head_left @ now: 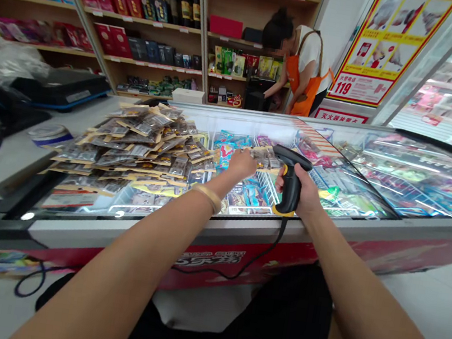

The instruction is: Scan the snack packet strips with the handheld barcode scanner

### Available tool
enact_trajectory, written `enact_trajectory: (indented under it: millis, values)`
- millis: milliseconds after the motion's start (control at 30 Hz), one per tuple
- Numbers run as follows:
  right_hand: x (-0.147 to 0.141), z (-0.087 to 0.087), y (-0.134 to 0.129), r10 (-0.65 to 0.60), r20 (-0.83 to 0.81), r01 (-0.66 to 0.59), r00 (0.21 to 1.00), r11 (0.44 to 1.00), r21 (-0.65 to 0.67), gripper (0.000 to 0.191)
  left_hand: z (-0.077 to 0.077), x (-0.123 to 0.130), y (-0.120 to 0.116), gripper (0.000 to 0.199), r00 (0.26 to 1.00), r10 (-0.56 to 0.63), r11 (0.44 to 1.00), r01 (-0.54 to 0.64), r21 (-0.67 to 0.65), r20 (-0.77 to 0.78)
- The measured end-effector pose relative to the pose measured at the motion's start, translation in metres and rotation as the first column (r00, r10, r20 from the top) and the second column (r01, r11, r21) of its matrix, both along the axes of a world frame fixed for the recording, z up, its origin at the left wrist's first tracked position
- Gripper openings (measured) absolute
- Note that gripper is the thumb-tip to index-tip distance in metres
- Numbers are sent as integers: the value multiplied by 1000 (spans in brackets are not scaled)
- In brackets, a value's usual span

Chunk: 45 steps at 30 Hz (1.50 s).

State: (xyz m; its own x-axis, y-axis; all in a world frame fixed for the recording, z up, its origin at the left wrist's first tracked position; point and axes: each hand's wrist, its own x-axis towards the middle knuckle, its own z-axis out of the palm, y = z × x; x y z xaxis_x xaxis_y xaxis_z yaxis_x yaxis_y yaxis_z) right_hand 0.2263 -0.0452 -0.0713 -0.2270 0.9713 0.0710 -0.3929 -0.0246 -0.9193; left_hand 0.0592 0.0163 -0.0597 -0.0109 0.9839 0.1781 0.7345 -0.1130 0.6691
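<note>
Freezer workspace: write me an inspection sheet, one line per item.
Surface: freezer with glass top, goods visible inside.
Job's things: scanner; packet; pile of packets on the freezer's left end.
Clutter: crumpled plastic at far left.
Hands: left hand holds the packet; right hand grips the scanner.
Cables: cord hangs from the scanner before the freezer's front.
Surroundings: stocked shelves, person in orange apron, wall poster.
</note>
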Motion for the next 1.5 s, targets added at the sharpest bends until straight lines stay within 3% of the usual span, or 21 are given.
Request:
enact_trajectory:
  millis: [233, 333, 500, 600, 800, 1033, 1367, 1500]
  values:
    - [0, 2, -7, 15, 13, -15, 1000, 1000, -1, 49, -6, -8, -16, 48, 998, 3, 1000, -2, 24, -56]
    - [-2, 4, -9, 2, 11, -2, 1000, 1000, 7, 46, -8, -30, -30, 45, 997, -46, 980, 58, 191, -67]
    - [-27, 6, -18, 50, -15, -50, 999, 999, 15, 44, -9, -91, -73, 37, 975, -113, 856, 193, 480, -191]
    - [-57, 6, -25, 156, -47, -156, 987, 988, 5, 44, -6, -127, -100, 32, 960, -63, 808, 209, 551, -271]
    - [-111, 2, -40, 308, -92, -314, 947, 948, -57, 45, -8, -173, -135, 21, 894, 186, 791, 110, 602, -407]
    - [-115, -2, -47, 367, 4, -365, 930, 927, -89, 46, -21, -181, -139, 15, 830, 315, 750, 80, 656, -460]
    - [-115, -4, -48, 382, 77, -378, 921, 923, -68, 46, -20, -182, -138, 15, 895, 272, 744, 38, 667, -355]
    - [-114, -4, -49, 389, 63, -384, 919, 920, -77, 46, -19, -183, -140, 13, 930, 241, 678, 44, 734, -278]
